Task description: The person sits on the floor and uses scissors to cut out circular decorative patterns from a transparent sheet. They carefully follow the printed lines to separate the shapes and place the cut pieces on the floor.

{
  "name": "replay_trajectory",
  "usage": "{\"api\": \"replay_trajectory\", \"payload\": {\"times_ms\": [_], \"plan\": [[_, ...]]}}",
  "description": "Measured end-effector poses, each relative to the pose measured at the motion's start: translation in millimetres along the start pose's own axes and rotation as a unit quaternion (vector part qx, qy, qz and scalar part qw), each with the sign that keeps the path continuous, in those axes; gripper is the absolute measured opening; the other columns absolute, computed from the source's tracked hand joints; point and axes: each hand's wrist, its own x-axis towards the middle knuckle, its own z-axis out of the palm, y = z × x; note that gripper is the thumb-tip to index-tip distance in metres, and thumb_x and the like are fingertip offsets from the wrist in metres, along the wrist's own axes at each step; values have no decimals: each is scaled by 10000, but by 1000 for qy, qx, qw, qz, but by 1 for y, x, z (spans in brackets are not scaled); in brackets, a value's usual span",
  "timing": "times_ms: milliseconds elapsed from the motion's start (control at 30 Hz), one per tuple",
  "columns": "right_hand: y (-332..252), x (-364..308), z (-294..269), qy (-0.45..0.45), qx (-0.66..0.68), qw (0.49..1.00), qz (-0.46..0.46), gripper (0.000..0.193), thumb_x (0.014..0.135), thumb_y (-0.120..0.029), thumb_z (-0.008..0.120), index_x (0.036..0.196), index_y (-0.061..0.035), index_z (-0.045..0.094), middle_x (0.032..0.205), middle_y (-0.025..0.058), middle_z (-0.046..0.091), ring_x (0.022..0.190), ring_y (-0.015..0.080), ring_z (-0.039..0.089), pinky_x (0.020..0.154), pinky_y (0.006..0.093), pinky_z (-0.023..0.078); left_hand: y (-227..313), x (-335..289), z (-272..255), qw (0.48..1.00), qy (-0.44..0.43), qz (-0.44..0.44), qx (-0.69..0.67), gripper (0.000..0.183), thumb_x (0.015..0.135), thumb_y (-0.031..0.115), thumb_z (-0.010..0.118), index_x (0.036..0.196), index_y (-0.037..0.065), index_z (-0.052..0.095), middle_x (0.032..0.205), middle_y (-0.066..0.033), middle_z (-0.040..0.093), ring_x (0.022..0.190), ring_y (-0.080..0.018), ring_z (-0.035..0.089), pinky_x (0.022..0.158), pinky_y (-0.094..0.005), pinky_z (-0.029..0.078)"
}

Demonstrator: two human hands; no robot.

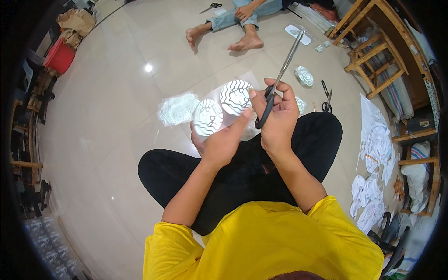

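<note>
My left hand (221,142) grips a pale sheet (223,119) by its near edge, fingers behind it. The sheet carries two round white pieces with dark wavy lines, a left one (207,117) and a right one (236,97). In my right hand (281,116) is a pair of scissors (289,57) with dark handles, its long blades pointing up and away from the sheet. The right thumb reaches the edge of the right round piece. Beyond the left piece, a pile of patterned clear sheets (177,108) lies on the floor.
Beside my right knee lie more dark-handled scissors (328,101) and a patterned packet (304,76). White scraps (373,135) spread at the right, near a wooden stool (378,63). Another person's bare foot (246,43) rests ahead. A red bucket (59,56) stands far left.
</note>
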Motion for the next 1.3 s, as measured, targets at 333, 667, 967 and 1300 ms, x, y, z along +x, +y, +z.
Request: {"api": "replay_trajectory", "payload": {"times_ms": [333, 667, 967, 1300], "plan": [[5, -44, -56, -199, -45, 967, 152, 396, 907, -55, 831, 1221, 12, 600, 836, 34, 705, 733, 62, 652, 698, 199, 508, 42, 5, -3, 987, 75, 70, -121, 397, 1124, 215, 527, 1453, 1, 462, 1354, -114, 654, 1295, -237, 633, 1148, -424, 491], [12, -57, -58, -285, -32, 942, 172, 357, 907, -65, 832, 1180, 0, 612, 803, -9, 684, 691, -2, 598, 656, 159, 434, 36, 0, 2, 985, 102, 67, -120, 413, 1114, 210, 532, 1442, -28, 450, 1396, -179, 615, 1340, -301, 610, 1130, -434, 523], [6, -54, -52, -281, -49, 945, 160, 312, 915, -65, 825, 1159, 0, 640, 777, -8, 696, 668, -14, 592, 621, 150, 423, 35, -2, 4, 985, 100, 71, -119, 405, 1121, 199, 517, 1452, -23, 447, 1379, -183, 632, 1326, -292, 623, 1106, -408, 542], [3, -53, -55, -283, -79, 938, 185, 298, 926, -19, 792, 1154, 11, 603, 737, -18, 646, 580, 13, 539, 550, 183, 414, 38, -3, 5, 987, 86, 74, -117, 442, 1114, 226, 539, 1456, -28, 420, 1364, -199, 641, 1313, -300, 632, 1113, -410, 534]]}}
